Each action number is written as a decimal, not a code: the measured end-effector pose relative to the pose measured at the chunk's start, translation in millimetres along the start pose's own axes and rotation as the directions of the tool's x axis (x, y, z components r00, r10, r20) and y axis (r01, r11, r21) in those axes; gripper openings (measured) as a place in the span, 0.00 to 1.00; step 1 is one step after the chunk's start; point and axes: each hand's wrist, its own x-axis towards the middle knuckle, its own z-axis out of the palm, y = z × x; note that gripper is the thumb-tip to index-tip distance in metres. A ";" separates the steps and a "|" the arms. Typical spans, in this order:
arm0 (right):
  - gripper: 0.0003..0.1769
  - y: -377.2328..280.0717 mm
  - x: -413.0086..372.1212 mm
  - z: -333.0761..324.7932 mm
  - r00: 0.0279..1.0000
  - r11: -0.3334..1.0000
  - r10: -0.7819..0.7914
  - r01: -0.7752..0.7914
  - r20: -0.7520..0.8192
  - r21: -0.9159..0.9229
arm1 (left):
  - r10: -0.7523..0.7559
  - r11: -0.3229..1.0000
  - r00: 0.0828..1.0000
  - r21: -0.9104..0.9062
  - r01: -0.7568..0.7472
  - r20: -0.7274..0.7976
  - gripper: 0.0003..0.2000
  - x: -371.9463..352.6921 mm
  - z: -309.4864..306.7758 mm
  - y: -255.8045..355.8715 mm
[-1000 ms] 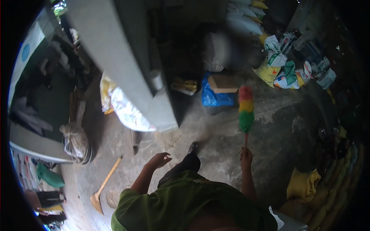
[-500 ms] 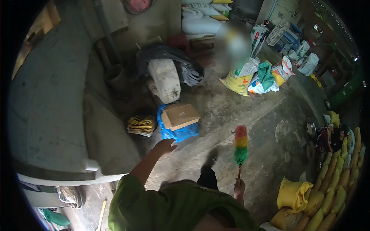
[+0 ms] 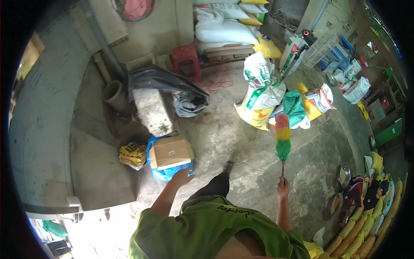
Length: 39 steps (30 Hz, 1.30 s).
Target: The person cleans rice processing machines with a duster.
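Observation:
My right hand grips the handle of a feather duster, its head banded pink-red, yellow and green and pointing away from me. In this view the duster's tip overlaps the lower edge of the filled sacks. My left hand is empty, fingers loosely apart, at the near edge of a blue plastic sheet. On that sheet lies a flat brown cardboard box. Beside it sits a stack of yellow packets.
A pale block stands by black plastic sheeting. Behind are a red stool and white sacks on a pallet. A white-green sack stands ahead. Long yellow sacks and metal pans line the right.
My view has shifted forward and right, with one leg stepping ahead. My right hand has moved farther out with the duster. My left hand now overlaps the blue sheet's edge.

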 end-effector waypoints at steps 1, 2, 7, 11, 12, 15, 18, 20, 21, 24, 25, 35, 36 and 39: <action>0.15 0.0 33.3 -4.5 0.998 0.998 -0.063 0.063 -0.016 0.014 | -0.066 0.993 0.997 0.097 0.062 0.042 0.26 25.7 3.0 4.8; 0.14 1.9 63.9 -9.2 0.991 0.991 -0.126 0.127 -0.037 0.031 | -0.132 0.973 0.988 0.201 0.114 0.075 0.27 54.0 5.5 13.8; 0.15 -23.0 175.0 -60.9 0.996 0.999 -0.029 0.026 -0.085 -0.037 | -0.135 0.931 0.947 0.365 0.020 0.292 0.29 214.7 6.4 122.5; 0.13 -19.0 250.2 -129.5 0.983 0.981 -0.057 0.022 -0.174 -0.195 | 0.075 0.939 0.973 0.314 -0.143 0.217 0.27 346.8 -17.1 275.7; 0.13 -14.5 266.5 -145.1 0.980 0.983 -0.047 0.011 -0.193 -0.186 | 0.138 0.929 0.963 0.307 -0.208 0.233 0.26 377.8 -21.4 315.9; 0.14 -7.2 317.3 -199.2 0.955 0.983 0.173 -0.154 -0.241 0.097 | 0.340 0.814 0.912 0.412 -0.408 0.230 0.25 470.3 -6.6 420.7; 0.14 14.7 373.9 -254.2 0.925 0.959 0.284 -0.274 -0.251 0.078 | 0.359 0.760 0.884 0.456 -0.464 0.300 0.23 546.0 26.9 521.5; 0.14 32.3 428.5 -293.0 0.909 0.958 0.260 -0.286 -0.326 -0.033 | 0.392 0.815 0.860 0.311 -0.489 0.327 0.23 581.0 56.0 584.1; 0.14 36.7 457.0 -321.1 0.911 0.960 0.248 -0.277 -0.330 -0.042 | 0.419 0.819 0.847 0.267 -0.508 0.326 0.24 607.4 80.1 607.8; 0.15 73.2 544.6 -399.2 0.947 0.932 0.193 -0.259 -0.255 -0.254 | 0.487 0.835 0.847 0.169 -0.523 0.213 0.27 673.1 162.2 657.0; 0.15 67.2 572.6 -422.5 0.947 0.934 0.190 -0.255 -0.259 -0.251 | 0.543 0.826 0.820 0.060 -0.560 0.177 0.27 696.9 188.2 669.7; 0.17 35.2 819.7 -586.6 0.955 0.897 0.084 -0.197 -0.286 -0.396 | -0.102 0.580 0.902 -0.712 0.396 0.419 0.44 862.2 293.8 850.4; 0.17 41.8 849.1 -600.1 0.964 0.911 0.049 -0.150 -0.261 -0.384 | -0.143 0.615 0.916 -0.692 0.379 0.374 0.46 885.0 302.6 864.0; 0.17 55.1 936.0 -641.1 0.967 0.894 0.049 -0.154 -0.250 -0.421 | -0.252 0.577 0.952 -0.763 0.290 0.172 0.46 967.6 339.3 898.2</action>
